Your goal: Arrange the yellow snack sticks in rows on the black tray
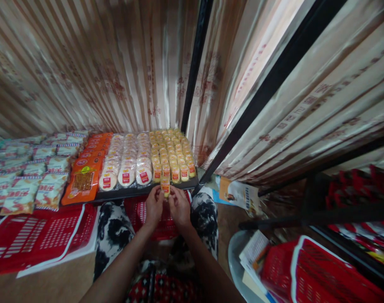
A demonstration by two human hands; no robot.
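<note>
Between my two hands is a small yellow snack packet with a red and white label. My left hand has its fingertips closed on the packet's left side. From the other side, the fingers of my right hand pinch it too. Just beyond stand rows of matching yellow packets on a dark shelf. To their left lie clear-wrapped round white crackers. Farther left are orange snack bags and pale blue-and-white snack bags.
Red plastic baskets sit below the shelf and at the lower right. A black post slants down on the right, with pleated printed curtain behind. Papers and a grey basin lie on the floor.
</note>
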